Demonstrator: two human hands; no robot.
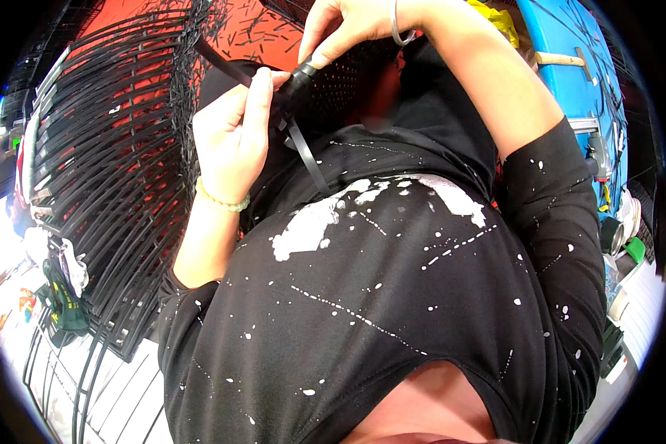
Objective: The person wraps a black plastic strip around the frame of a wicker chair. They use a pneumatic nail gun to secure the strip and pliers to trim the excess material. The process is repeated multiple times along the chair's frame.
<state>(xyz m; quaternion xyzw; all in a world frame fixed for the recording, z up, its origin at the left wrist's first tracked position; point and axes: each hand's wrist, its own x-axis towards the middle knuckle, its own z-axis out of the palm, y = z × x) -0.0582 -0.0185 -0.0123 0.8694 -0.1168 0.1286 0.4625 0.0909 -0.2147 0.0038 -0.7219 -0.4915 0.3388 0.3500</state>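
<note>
My left hand (233,140) is closed, its thumb and forefinger pinching a flat black strip (226,65). The strip runs up to the far left, and a loose black strip end (307,157) hangs down toward my shirt. Just right of it, my right hand (351,31) comes in from above, fingers bent down and closed on a small dark bundled end (300,80) of the black work. Both hands are close together over my lap. Under them lies a black woven or perforated piece (340,92), partly hidden by my hands and dark clothing.
A large rack of curved black strips (118,126) fills the left side. Red surface (251,33) ahead is strewn with short black offcuts. To the right stands a blue surface (551,89) with a wooden-handled hammer (562,58); a yellow bag (496,22) lies beside it.
</note>
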